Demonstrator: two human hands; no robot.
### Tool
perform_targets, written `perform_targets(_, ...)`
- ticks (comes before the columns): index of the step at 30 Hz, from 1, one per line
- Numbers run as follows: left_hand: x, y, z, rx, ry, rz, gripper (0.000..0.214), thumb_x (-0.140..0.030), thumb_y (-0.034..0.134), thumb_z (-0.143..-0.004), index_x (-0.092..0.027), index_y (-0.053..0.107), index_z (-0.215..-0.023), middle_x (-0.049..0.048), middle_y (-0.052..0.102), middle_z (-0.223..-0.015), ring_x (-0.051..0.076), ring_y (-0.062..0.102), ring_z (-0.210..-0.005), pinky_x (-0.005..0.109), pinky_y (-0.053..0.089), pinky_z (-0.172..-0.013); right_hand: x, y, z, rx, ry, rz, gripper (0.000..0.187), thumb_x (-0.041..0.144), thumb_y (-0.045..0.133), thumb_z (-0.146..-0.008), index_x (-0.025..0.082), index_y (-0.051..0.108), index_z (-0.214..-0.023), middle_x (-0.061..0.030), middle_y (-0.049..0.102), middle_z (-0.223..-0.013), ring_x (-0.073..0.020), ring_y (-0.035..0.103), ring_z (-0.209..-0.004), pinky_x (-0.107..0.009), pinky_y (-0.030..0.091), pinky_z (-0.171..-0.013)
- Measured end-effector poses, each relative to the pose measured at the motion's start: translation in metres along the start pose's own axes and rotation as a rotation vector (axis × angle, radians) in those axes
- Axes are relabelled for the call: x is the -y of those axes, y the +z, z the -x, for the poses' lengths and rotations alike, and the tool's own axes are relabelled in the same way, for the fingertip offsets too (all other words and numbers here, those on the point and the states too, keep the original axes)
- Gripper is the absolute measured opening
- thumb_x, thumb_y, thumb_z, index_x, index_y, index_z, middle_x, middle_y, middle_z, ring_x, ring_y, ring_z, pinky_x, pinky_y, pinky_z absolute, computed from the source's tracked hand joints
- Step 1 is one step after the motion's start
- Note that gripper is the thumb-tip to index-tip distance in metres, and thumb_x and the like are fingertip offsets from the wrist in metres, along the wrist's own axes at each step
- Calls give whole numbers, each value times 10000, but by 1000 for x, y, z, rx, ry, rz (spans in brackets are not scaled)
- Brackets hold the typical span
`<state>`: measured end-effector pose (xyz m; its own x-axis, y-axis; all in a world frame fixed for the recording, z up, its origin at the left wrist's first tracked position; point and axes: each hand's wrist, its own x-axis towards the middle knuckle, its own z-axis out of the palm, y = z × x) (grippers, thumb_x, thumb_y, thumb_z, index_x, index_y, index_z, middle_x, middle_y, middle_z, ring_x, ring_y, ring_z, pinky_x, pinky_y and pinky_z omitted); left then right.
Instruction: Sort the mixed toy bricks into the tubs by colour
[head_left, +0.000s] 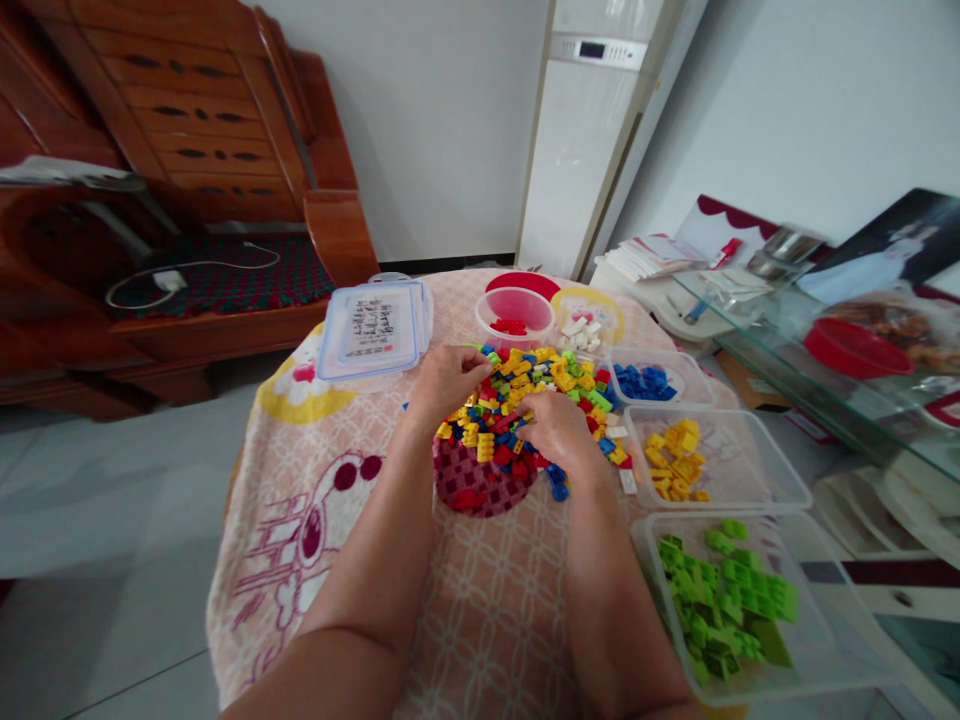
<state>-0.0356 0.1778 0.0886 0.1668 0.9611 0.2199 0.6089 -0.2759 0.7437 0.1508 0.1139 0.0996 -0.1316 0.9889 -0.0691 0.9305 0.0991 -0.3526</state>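
Note:
A heap of mixed toy building blocks (517, 372) in yellow, red, blue, green and white lies on the cloth-covered table. At its left edge is my left hand (452, 378), fingertips drawn together over the blocks; whatever they may pinch is too small to make out. My right hand (556, 428) reaches into the near right side of the heap, fingers bent but apart, touching blocks. To the right, clear tubs hold sorted blocks: blue blocks (643, 382), yellow blocks (679, 460) and green blocks (727, 600). Behind the heap, red blocks (510, 327) sit in a round tub (517, 297).
White blocks (581, 333) lie loose beside the round tub, near a red lid (523, 283). Clear lids (373, 330) are stacked at the back left. A glass shelf (795, 360) with clutter stands close on the right. A wooden chair (187, 150) is at left.

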Motion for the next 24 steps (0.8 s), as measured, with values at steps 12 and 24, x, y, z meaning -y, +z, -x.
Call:
perform_targets(12, 3, 1, -1, 3, -3, 7, 286, -358, 559, -801, -163, 767, -821, 28, 714, -655, 175, 639, -661, 244, 440, -601, -27, 3, -5, -194, -14, -717, 147, 325, 651, -779, 195, 719, -768, 29, 631, -578, -131, 578, -506, -234, 437, -514)
perform_targets(24, 4, -1, -1, 20, 2, -10, 278, -283, 580, -767, -182, 815, -875, 21, 737, -688, 178, 658, -663, 254, 481, -650, -71, 6, -18, -1160, 409, -1020, 502, 329, 569, -742, 106, 657, -1184, -68, 719, -833, -232, 748, -738, -314, 616, -572)
